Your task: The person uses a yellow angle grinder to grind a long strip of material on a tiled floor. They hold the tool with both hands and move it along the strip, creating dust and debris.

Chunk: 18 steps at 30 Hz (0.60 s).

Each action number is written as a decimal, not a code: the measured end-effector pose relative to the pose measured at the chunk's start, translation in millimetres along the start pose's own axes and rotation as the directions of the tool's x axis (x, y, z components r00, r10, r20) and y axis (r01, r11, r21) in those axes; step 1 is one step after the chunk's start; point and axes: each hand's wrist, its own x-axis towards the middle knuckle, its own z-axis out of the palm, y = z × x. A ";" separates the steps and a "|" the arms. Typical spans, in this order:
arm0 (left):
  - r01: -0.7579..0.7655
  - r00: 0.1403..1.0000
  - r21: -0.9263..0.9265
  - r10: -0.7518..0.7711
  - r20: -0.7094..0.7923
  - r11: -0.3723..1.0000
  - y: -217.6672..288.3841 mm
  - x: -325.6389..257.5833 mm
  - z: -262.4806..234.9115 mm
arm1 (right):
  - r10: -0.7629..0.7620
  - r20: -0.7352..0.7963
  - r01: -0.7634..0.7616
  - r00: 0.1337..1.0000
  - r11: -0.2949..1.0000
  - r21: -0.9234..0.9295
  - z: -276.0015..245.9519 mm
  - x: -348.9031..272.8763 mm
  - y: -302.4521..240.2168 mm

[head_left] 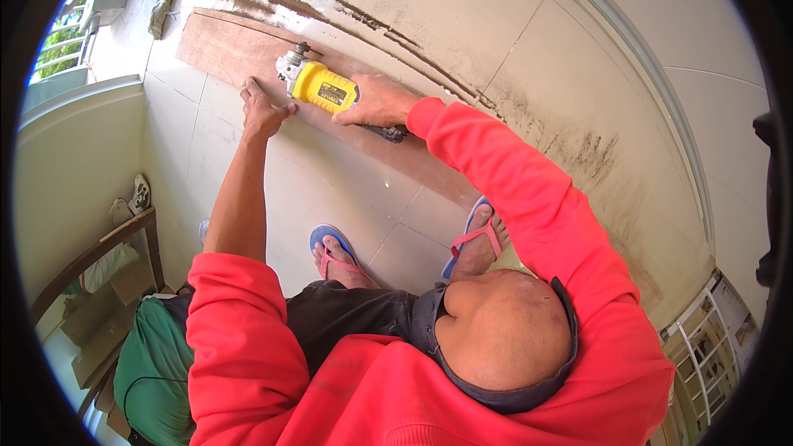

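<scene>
A long reddish-brown wooden board (219,41) lies aslant on the tiled floor. My right hand (376,101) is closed round the body of a yellow angle grinder (329,91) over the board. The grinder's silver head and dark spindle end point to the upper left. Its black rear end shows past my palm. No disc can be made out on it. My left hand (262,111) rests on the board's near edge beside the grinder's head, its fingers stretched flat and the thumb apart.
Dark dust streaks (413,48) run along the floor beyond the board. My feet, in blue sandals (330,249) with pink straps, stand on the near side. A brown wooden frame (99,260) and green cloth (153,372) are at lower left. A low wall (78,173) rises at left.
</scene>
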 end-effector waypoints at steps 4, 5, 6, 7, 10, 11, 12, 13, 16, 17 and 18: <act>-0.011 1.000 -0.025 0.011 0.019 1.000 -2.0 -1.0 -1.0 | -0.012 -0.008 0.012 1.000 1.000 -0.013 0.1 -2.3 -0.8; -0.012 1.000 -0.026 0.013 0.019 1.000 -2.0 -0.8 -1.1 | -0.018 -0.007 0.018 1.000 1.000 -0.016 -0.4 -3.0 -0.5; -0.014 1.000 -0.028 0.015 0.019 1.000 -2.1 -0.6 -0.9 | -0.015 -0.003 0.015 1.000 1.000 -0.025 -0.7 -3.4 -0.1; -0.020 1.000 -0.024 0.021 0.014 1.000 -2.3 -0.5 -0.6 | -0.024 -0.002 0.024 1.000 1.000 -0.018 -0.9 -3.6 0.3; -0.029 1.000 -0.017 0.029 0.010 0.999 -2.9 0.9 0.6 | -0.022 0.007 0.022 1.000 1.000 -0.010 -1.2 -3.3 1.6; -0.026 1.000 -0.018 0.026 0.014 1.000 -3.1 1.4 0.8 | -0.020 0.009 0.020 1.000 1.000 -0.005 -0.9 -3.4 2.1; -0.024 1.000 -0.018 0.024 0.018 1.000 -3.2 1.7 0.9 | -0.005 0.013 0.005 1.000 1.000 -0.005 -0.7 -3.4 2.4; -0.021 1.000 -0.021 0.021 0.018 1.000 -3.3 1.7 1.0 | -0.018 0.012 0.018 1.000 1.000 0.003 -0.6 -3.5 2.8; -0.014 1.000 -0.029 0.014 0.018 0.999 -2.6 1.5 0.6 | -0.017 0.009 0.017 1.000 1.000 0.002 -0.9 -3.3 3.2; -0.012 1.000 -0.034 0.013 0.017 0.999 -2.9 0.7 0.5 | -0.015 0.003 0.015 1.000 1.000 -0.006 -0.8 -3.2 3.1; -0.010 1.000 -0.038 0.011 0.018 0.999 -2.8 0.3 0.7 | 0.003 0.001 -0.003 1.000 1.000 -0.022 -0.8 -3.4 3.2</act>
